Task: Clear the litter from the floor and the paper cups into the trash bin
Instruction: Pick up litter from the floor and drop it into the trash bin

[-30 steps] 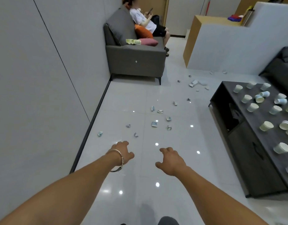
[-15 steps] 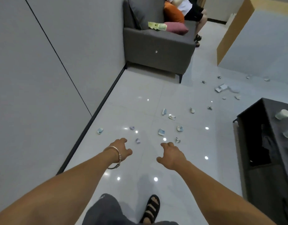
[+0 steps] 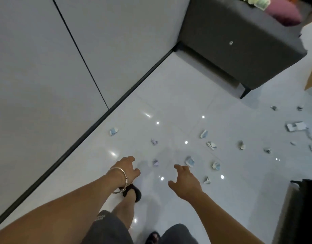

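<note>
Left grip (image 3: 127, 169) and right grip (image 3: 184, 180) empty, nearer litter (image 3: 189, 161) now

No legible text anywhere; small printed mark on grey shorts (image 3: 107, 228) too blurred to read

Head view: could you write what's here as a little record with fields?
Place: glossy white floor beside a grey wall
Litter: many small crumpled scraps scattered on the floor
Left hand: empty, bracelet on wrist
Right hand: empty, fingers spread, near the scraps
Furniture: grey sofa, top right
Bin: not in view
</note>
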`<state>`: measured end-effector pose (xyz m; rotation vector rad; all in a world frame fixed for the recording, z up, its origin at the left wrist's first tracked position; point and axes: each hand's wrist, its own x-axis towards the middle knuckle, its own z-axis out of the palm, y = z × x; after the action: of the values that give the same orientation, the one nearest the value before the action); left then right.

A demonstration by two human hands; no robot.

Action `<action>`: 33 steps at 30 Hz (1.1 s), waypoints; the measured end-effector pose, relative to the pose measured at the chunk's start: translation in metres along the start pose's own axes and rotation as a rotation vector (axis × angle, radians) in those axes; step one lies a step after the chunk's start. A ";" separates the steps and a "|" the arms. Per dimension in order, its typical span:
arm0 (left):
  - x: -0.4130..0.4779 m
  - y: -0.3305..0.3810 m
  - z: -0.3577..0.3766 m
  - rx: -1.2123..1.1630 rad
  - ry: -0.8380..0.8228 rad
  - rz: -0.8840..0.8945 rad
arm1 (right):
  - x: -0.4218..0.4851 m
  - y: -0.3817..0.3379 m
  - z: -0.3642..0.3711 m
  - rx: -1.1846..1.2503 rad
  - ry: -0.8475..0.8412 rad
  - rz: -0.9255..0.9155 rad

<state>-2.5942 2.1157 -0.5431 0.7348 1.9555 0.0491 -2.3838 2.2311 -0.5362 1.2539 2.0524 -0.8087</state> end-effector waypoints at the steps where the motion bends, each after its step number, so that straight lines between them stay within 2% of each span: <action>1: 0.023 -0.001 0.000 -0.023 -0.009 -0.018 | 0.028 0.001 0.001 -0.015 -0.014 -0.005; 9: 0.227 -0.041 0.063 -0.146 -0.097 -0.170 | 0.273 0.025 0.073 -0.127 -0.178 -0.052; 12: 0.305 -0.059 0.108 -0.221 -0.063 -0.209 | 0.361 0.039 0.124 -0.249 -0.228 -0.161; 16: 0.399 -0.084 0.180 -0.272 -0.108 -0.255 | 0.447 0.067 0.204 -0.420 -0.282 -0.267; 19: 0.438 -0.091 0.212 -0.322 -0.072 -0.269 | 0.476 0.090 0.251 -0.441 -0.298 -0.307; 24: 0.458 -0.105 0.251 -0.435 -0.078 -0.283 | 0.496 0.103 0.302 -0.228 -0.252 -0.260; 27: 0.444 -0.106 0.251 -0.501 -0.098 -0.311 | 0.481 0.087 0.294 -0.058 -0.204 -0.259; 30: 0.430 -0.095 0.233 -0.592 -0.117 -0.301 | 0.452 0.058 0.265 0.054 -0.133 -0.441; 33: 0.427 -0.078 0.202 -0.611 -0.160 -0.213 | 0.437 0.033 0.229 0.106 -0.049 -0.565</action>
<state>-2.5967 2.2165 -1.0113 0.1236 1.7190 0.4247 -2.4798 2.3107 -1.0151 0.6882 2.3795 -1.1949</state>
